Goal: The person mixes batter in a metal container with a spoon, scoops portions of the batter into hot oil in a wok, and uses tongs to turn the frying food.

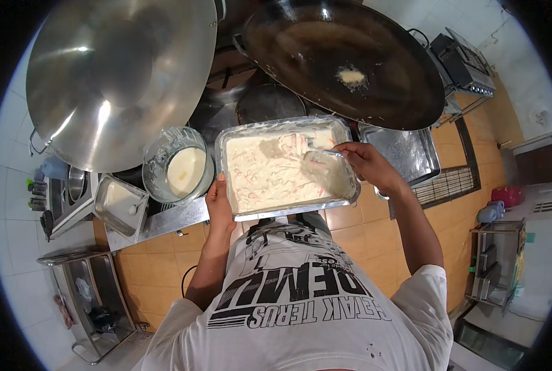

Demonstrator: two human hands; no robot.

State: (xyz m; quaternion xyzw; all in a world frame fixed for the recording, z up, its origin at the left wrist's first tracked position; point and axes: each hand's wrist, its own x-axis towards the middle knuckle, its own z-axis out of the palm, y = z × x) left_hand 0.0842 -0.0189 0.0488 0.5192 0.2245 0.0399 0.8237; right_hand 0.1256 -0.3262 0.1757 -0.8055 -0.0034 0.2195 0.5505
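White printed shirt point(313, 278), nearest; beyond it, rectangular tray point(269, 216) of thick pale mixture point(263, 170), between two hands.
Left hand point(221, 207): forearm angled inward, clasping the tray's left side, thumb up at the rim; remaining fingers mostly hidden. Right hand point(368, 166): elbow bent, forearm reaching in from the right, fingertips pinching the handle of a utensil point(331, 152) above the tray's far right part; utensil's head coated, its shape hard to make out. Left of tray: glass bowl point(154, 173) with pale liquid. Far right: dark wok point(300, 52), one pale piece inside, far edge cut off. Far left: large shiny metal pan point(124, 80), also cut off.
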